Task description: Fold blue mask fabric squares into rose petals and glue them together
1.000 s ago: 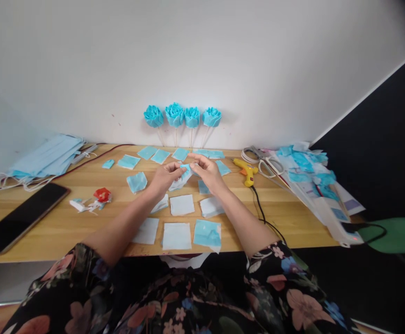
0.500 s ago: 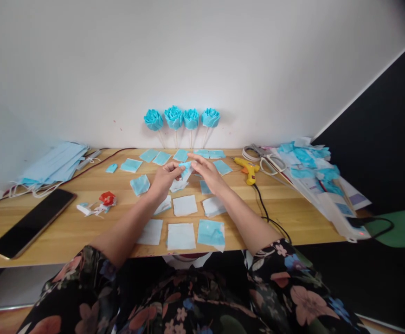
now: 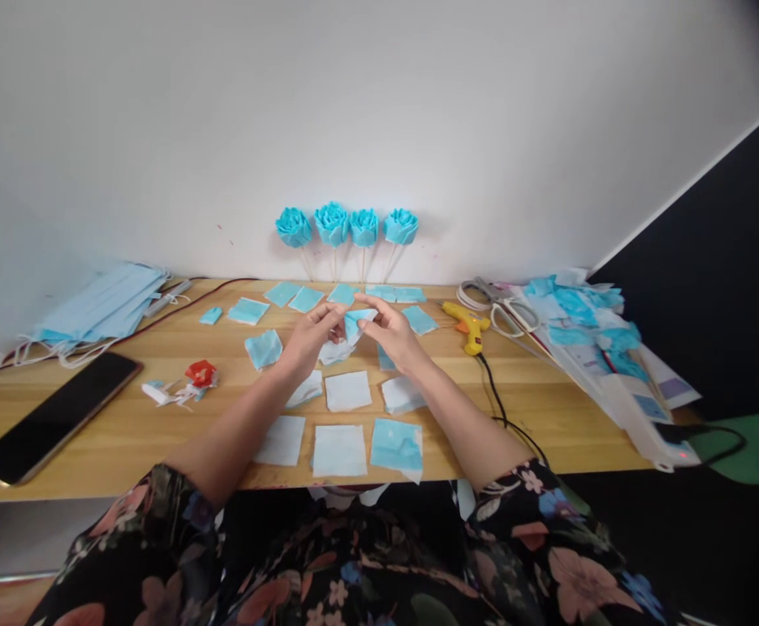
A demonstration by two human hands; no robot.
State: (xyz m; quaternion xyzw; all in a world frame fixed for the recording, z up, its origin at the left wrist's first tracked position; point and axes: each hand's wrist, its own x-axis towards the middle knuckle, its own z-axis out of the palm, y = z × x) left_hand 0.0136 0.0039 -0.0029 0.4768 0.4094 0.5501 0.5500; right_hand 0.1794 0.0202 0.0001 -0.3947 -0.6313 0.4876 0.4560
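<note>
Between my two hands, above the table's middle, is a small blue-and-white fabric square [image 3: 359, 323], partly folded. My left hand [image 3: 314, 337] pinches its left side, and my right hand [image 3: 392, 332] grips its right side between thumb and fingers. Fingers hide part of the piece. A white crumpled piece [image 3: 336, 351] shows just below it. Around my hands lie several cut squares; a white square [image 3: 348, 391] and a blue square [image 3: 397, 445] are nearer to me. Several blue fabric roses [image 3: 332, 224] on thin sticks lean against the wall behind.
A yellow glue gun [image 3: 468, 327] with a black cord lies right of my hands, beside scissors [image 3: 513, 317]. Blue scraps [image 3: 575, 300] and a white power strip [image 3: 653, 435] are farther right. Left are face masks [image 3: 102, 304], a phone [image 3: 56, 417] and a red wrapper [image 3: 201, 374].
The held square has turned and opened out more between my fingers. My right thumb has shifted onto its front. The whole view has tilted slightly.
</note>
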